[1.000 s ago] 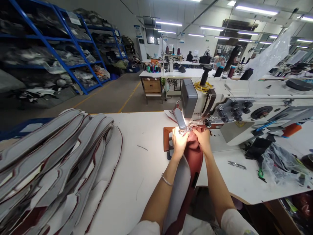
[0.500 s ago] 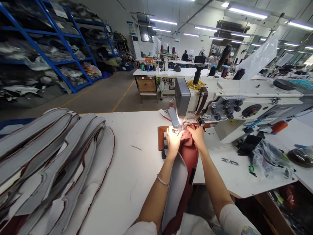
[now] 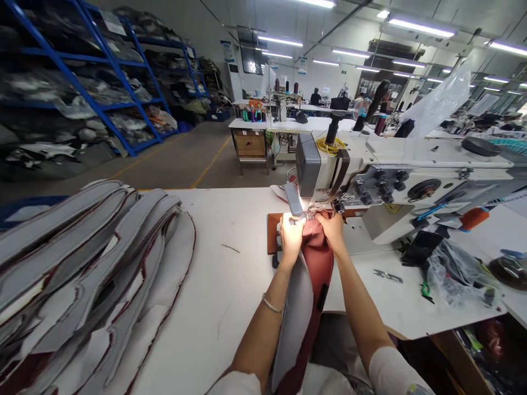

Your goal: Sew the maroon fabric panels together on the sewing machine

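Panels [image 3: 164, 211] on table [image 3: 222, 302], left of sewing machine [image 3: 395, 151]. Cloth [image 3: 319, 258] between panels and snips [image 3: 388, 276]. Bag [image 3: 459, 271] right of snips. Shelves [image 3: 105, 71] behind panels.

I see dark-red fabric piece [image 3: 319, 263], creased, far end bunched at sewing machine's needle area [image 3: 312, 213]. Grey backing [image 3: 295, 318] shows along left side; small black strip [image 3: 323, 297] near right edge. Lower length hangs past surface [image 3: 230, 219] edge.
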Demonstrator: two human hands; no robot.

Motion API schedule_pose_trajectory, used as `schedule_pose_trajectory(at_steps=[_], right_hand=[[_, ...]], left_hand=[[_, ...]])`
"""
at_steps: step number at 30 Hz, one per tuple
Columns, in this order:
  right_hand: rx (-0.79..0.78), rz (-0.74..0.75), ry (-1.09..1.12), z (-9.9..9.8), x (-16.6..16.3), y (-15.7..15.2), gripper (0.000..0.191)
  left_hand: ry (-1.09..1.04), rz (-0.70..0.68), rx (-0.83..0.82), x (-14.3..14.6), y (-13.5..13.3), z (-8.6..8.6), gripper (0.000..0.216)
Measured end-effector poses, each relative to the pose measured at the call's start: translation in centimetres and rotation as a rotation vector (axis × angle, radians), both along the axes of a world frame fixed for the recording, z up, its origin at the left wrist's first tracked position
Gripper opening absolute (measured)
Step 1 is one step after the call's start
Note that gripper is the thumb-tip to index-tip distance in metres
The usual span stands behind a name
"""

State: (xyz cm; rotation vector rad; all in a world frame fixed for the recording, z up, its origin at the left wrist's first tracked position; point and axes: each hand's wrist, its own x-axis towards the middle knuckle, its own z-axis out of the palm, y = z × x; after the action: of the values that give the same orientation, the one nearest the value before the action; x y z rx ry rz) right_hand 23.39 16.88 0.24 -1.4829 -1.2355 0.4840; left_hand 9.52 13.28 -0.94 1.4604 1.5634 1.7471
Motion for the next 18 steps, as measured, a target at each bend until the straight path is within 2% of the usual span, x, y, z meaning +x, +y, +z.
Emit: schedule_pose_trajectory(at_steps=[5, 8, 9, 11, 12, 14, 16, 18], right_hand=[[0.144, 0.073, 0.201, -0.9, 0.8, -0.2, 0.041], [0.183, 0.145, 0.444, -3.2, 1.7, -3.5, 0.049], [0.087, 0.213, 0.545, -4.4, 2.0, -5.2, 0.054], [-0.216, 0.414, 0.697, -7.2, 2.2, -9.0, 0.06], [-0.372, 0.522, 0.737, -8.6, 2.2, -11.0, 0.062], [-0.478, 0.648, 0.772, -10.9, 2.2, -14.6, 0.059], [-0.515, 0.597, 0.844, -12.4, 2.2, -17.6, 0.051], [-0.521, 0.521, 0.933, -12.9, 2.3, -20.0, 0.049]], left_hand=[[0.021, -0.024, -0.018, 0.2, -1.2, 1.1, 0.015], [0.108, -0.035, -0.037, 0.0, -4.6, -0.5, 0.031], [0.134, -0.053, -0.05, -0.4, -6.2, -1.6, 0.043], [0.227, -0.166, -0.184, -1.7, -9.5, -4.2, 0.058], [0.246, -0.223, -0.269, -2.7, -11.0, -5.4, 0.056], [0.191, -0.259, -0.44, -5.0, -13.3, -7.1, 0.04], [-0.02, -0.381, -0.603, -7.4, -14.6, -7.3, 0.031], [-0.388, -0.547, -0.729, -9.0, -15.1, -6.6, 0.039]])
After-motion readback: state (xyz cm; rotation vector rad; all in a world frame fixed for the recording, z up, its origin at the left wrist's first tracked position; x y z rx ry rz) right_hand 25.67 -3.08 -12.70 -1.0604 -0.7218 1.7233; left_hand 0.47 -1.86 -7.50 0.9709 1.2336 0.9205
